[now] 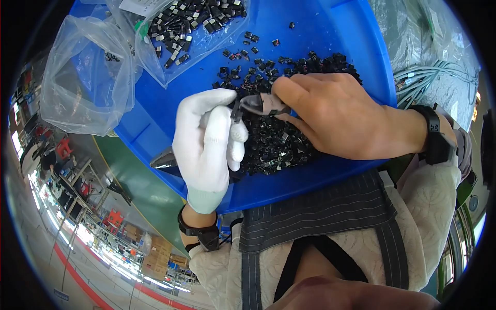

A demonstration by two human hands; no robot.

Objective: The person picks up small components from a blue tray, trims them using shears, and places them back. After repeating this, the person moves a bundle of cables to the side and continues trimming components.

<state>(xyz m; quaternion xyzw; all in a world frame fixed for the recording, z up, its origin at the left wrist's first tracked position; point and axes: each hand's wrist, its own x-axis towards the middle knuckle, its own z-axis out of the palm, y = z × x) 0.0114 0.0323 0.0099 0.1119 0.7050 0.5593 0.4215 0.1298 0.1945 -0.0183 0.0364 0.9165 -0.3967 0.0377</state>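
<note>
My left hand [204, 139], in a white glove, has its thumb and forefinger pinched on a small black plastic part [236, 111]. Facing it, my bare right hand [341, 113] grips a small hand tool [263, 104] with a dark, silver-edged front end and a tan section. Its kind is not clear, since my fingers cover the rest. The tool's tip is close to the black part; whether they touch I cannot make out. Below both hands lies a heap of small black pieces [281, 142] in a blue plastic tub [310, 26].
A clear plastic bag [199, 26] of black parts with metal ends lies at the tub's far left. Another clear bag [85, 77] hangs over the left rim. Coiled grey cables [436, 77] lie on plastic wrap at the right. Shelving [77, 191] stands beyond on the left.
</note>
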